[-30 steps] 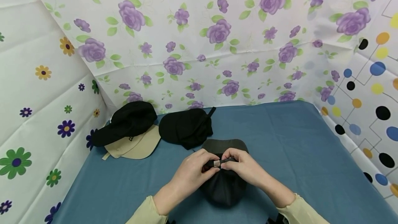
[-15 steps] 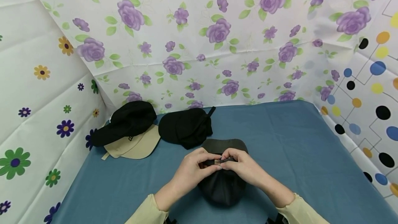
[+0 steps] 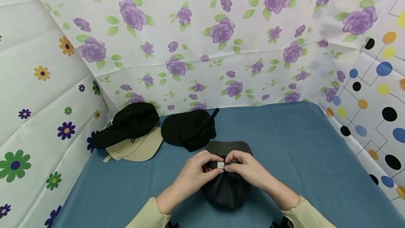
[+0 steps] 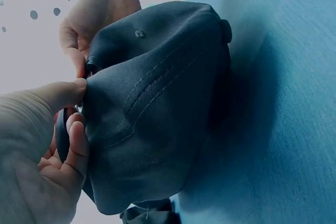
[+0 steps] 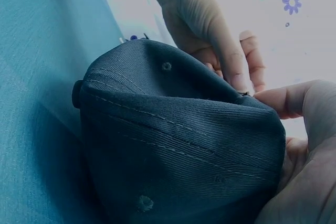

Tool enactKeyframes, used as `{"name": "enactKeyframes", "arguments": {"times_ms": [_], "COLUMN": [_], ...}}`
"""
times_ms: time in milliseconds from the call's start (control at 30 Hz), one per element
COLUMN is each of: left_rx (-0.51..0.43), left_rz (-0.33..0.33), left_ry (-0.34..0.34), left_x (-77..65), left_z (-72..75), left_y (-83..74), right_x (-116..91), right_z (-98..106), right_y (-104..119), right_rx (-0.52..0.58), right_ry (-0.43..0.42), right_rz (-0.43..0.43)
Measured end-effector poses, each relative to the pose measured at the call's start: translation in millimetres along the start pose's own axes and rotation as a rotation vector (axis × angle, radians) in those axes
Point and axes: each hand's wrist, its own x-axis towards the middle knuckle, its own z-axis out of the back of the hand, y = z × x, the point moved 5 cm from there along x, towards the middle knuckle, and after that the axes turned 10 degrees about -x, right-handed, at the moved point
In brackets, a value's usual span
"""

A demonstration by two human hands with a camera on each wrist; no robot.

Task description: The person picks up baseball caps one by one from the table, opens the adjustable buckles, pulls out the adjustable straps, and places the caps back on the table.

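A dark grey baseball cap [image 3: 228,191] sits on the blue cloth with its brim [image 3: 229,147] pointing away from me. Across its back opening runs a dark strap with a shiny metal buckle [image 3: 220,165]. My left hand [image 3: 197,171] pinches the strap just left of the buckle between thumb and fingers. From the other side, my right hand [image 3: 246,168] pinches the strap, its fingertips right at the buckle. In the left wrist view the cap's crown [image 4: 163,103] hides part of the strap. The right wrist view shows stitched seams and eyelets on the crown [image 5: 184,140].
To the back left, a black cap [image 3: 133,122] lies on top of a beige cap [image 3: 142,149]. Beside them is another black cap [image 3: 186,129] with its strap sticking up. Flower-patterned sheets [image 3: 196,45] stand behind and left of the blue cloth [image 3: 284,143]; a dotted sheet stands right.
Both hands stay at the strap, with only small finger movements. The buckle has tilted and now shows brighter and more fully between the fingertips.
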Motion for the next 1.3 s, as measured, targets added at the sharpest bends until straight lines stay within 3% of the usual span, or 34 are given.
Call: {"name": "enactKeyframes", "arguments": {"times_ms": [433, 1300], "left_rx": [0.017, 0.006], "left_rz": [-0.015, 0.021], "left_ry": [0.003, 0.021], "left_x": [1.5, 2.1], "left_z": [0.0, 3.2], "left_y": [-2.0, 1.1], "right_x": [1.2, 0.8], "right_z": [1.2, 7.9], "right_y": [-0.6, -4.2], "right_rx": [0.005, 0.000], "right_ry": [0.021, -0.008], "right_rz": [0.001, -0.022]}}
